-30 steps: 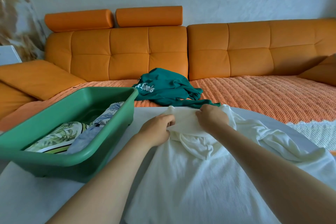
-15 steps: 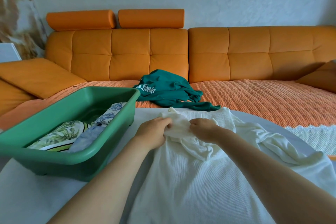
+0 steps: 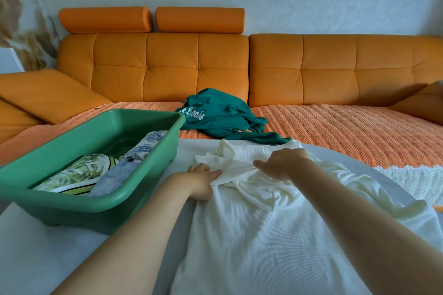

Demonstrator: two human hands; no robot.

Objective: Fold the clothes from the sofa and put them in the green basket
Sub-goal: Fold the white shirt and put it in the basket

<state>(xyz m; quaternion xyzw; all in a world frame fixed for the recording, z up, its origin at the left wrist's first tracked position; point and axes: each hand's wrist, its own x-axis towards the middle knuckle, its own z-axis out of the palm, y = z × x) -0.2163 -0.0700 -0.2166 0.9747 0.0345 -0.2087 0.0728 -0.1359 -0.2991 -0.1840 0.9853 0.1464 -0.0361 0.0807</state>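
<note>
Head view looks down two bare forearms onto a white surface drawn up against an orange sofa. A white ribbed garment lies spread over the surface in front of the person, smooth at the near end and bunched into folds at the far end, where both hands are. The left hand is at the garment's left edge, its fingers curled onto the cloth and pinching the edge. The right hand rests palm down on the bunched part, its fingers fairly straight, pointing left and pressing on the cloth. The two hands are near each other but apart.

To the left on the same surface stands the green basket, just beside the left forearm. Folded pieces lie inside it: a leaf-print cloth, a blue-grey one and a blue floral one against the far wall. A dark green sweatshirt with white lettering lies crumpled on the sofa's orange ribbed throw, just beyond the white garment's far edge. A white lacy cloth shows at the right
</note>
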